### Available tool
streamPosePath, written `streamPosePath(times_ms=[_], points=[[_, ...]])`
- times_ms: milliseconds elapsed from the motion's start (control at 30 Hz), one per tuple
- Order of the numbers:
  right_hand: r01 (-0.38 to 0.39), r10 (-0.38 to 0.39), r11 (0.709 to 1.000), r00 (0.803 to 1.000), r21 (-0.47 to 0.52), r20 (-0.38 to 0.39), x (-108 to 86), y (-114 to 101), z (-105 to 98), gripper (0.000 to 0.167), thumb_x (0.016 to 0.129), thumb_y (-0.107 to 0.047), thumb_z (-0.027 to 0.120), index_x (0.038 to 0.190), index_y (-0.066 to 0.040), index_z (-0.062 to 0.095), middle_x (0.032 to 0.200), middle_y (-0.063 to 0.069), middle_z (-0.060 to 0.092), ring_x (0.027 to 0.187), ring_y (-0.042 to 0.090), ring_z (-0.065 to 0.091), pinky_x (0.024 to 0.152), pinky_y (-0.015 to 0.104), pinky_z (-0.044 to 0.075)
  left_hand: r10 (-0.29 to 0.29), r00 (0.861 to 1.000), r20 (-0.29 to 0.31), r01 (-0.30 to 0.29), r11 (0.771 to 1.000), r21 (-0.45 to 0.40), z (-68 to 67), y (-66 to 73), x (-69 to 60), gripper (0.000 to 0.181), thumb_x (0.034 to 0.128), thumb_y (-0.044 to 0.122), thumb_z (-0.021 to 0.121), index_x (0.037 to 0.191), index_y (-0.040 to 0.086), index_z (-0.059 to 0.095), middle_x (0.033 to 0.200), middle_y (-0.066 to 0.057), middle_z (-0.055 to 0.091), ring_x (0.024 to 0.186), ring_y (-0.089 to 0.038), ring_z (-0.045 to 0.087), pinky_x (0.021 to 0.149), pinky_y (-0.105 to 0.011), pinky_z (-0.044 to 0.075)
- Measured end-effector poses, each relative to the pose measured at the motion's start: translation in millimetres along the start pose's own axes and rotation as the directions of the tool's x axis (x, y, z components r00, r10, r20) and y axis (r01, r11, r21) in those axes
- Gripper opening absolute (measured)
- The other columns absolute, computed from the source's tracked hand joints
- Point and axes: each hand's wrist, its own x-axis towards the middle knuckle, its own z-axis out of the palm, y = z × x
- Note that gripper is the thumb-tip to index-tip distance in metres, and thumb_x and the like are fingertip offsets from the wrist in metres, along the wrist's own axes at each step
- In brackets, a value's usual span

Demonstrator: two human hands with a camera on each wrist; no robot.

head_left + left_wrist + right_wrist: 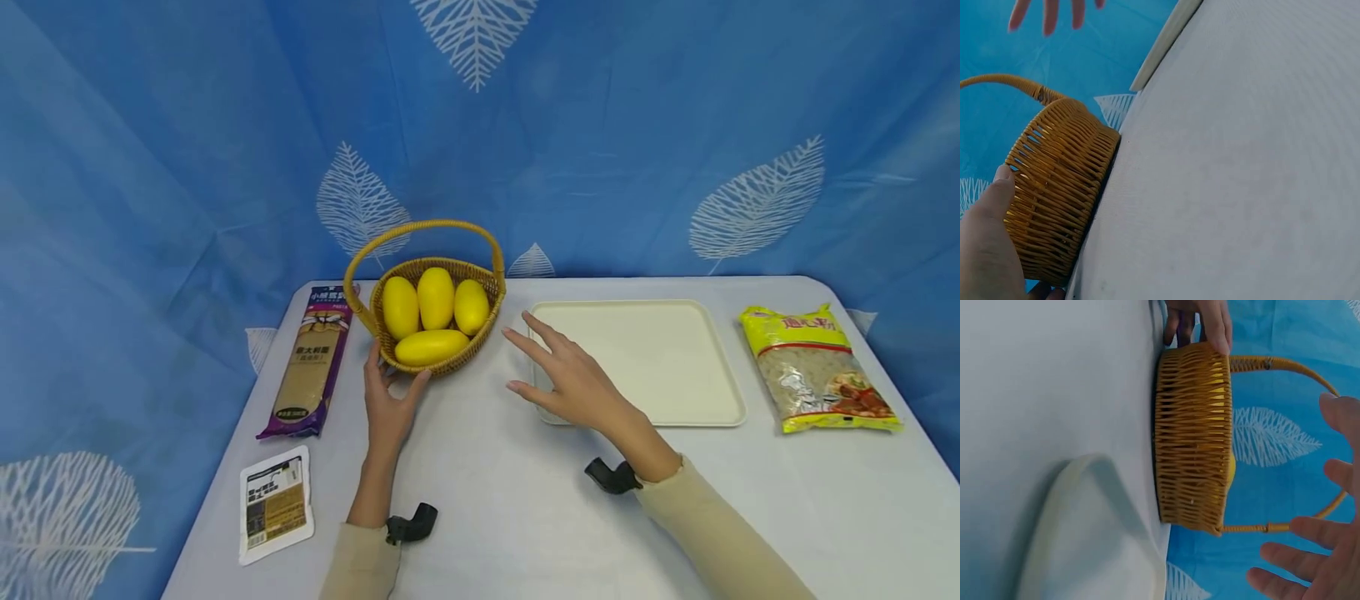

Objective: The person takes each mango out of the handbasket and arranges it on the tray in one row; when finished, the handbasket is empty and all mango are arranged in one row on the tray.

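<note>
- Blue leaf-patterned cloth [600, 167] hangs behind a white-covered worktop [495, 508].
- Wicker basket [1191, 437] stands upright towards the far left of the worktop, with four smooth yellow mango-like fruits [435, 298] inside; its arched handle [420, 224] is touched by neither hand.
- Left hand [388, 408]: thumb and fingers touch the basket's near left end; whether that grip pinches the wicker or merely rests against it, I cannot tell.
- Right hand [581, 383]: grip wide and holding nothing, fingers spread, to the right of the basket and above the left side of a cream tray [660, 358].
- Steadying the basket seems to be the step in hand. I would keep the left thumb at the rim and its fingers low on the wall, bring the right hand to the opposite end, and keep any pull level, since the fruits could roll.
- Mind the spaghetti packet [311, 367] just left of the basket; a small flat sachet [276, 506] lies nearer the front, and a macaroni bag [817, 367] sits right of the tray.
</note>
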Motion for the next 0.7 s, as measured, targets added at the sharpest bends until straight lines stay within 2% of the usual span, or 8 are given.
streamPosePath(times_ms=[100,267,333,500,700], points=[[-0.008,0.008,1.000,1.000,0.028,0.023,21.3,3.1,5.9,0.072,0.091,-0.043,0.067,0.153,-0.028,0.033,0.161,0.010,0.026,0.136,0.036,0.045,0.104,0.058,0.046,0.004,1.000,-0.010,-0.004,1.000,-0.004,1.2,-4.3,0.0,0.092,0.0867,0.028,0.076,0.157,0.021,0.017,0.158,-0.010,0.027,0.134,-0.030,0.042,0.110,-0.045,0.041],[-0.005,0.003,0.997,1.000,0.076,0.030,55.5,8.4,16.0,0.070,0.092,-0.039,0.068,0.152,-0.024,0.036,0.159,0.012,0.030,0.135,0.038,0.044,0.095,0.055,0.053,0.010,1.000,-0.009,-0.010,1.000,-0.005,2.1,-8.6,0.5,0.091,0.0870,0.028,0.076,0.156,0.024,0.017,0.159,-0.007,0.026,0.134,-0.028,0.041,0.110,-0.044,0.041],[-0.001,-0.001,0.996,1.000,0.085,0.031,68.2,10.0,19.7,0.069,0.092,-0.039,0.068,0.151,-0.023,0.038,0.157,0.014,0.032,0.135,0.038,0.044,0.096,0.056,0.052,0.009,1.000,-0.006,-0.009,1.000,-0.003,2.1,-9.2,0.6,0.090,0.0873,0.029,0.075,0.156,0.025,0.017,0.159,-0.007,0.026,0.134,-0.028,0.041,0.110,-0.044,0.041],[-0.034,0.033,0.999,0.998,0.026,0.046,91.8,13.3,29.1,0.069,0.091,-0.046,0.066,0.150,-0.024,0.039,0.154,0.018,0.036,0.129,0.042,0.050,0.105,0.060,0.043,0.012,1.000,-0.006,-0.012,1.000,-0.022,2.1,-8.8,0.5,0.088,0.0884,0.030,0.074,0.156,0.024,0.018,0.158,-0.008,0.028,0.132,-0.028,0.043,0.110,-0.044,0.041],[-0.083,0.084,0.996,0.995,-0.020,0.045,107.2,15.1,38.2,0.066,0.091,-0.047,0.066,0.149,-0.024,0.043,0.153,0.017,0.038,0.122,0.041,0.054,0.097,0.057,0.047,0.021,1.000,-0.017,-0.021,0.999,-0.025,3.3,-6.2,0.7,0.083,0.0897,0.029,0.072,0.155,0.020,0.022,0.152,-0.011,0.036,0.130,-0.029,0.046,0.110,-0.043,0.042]])
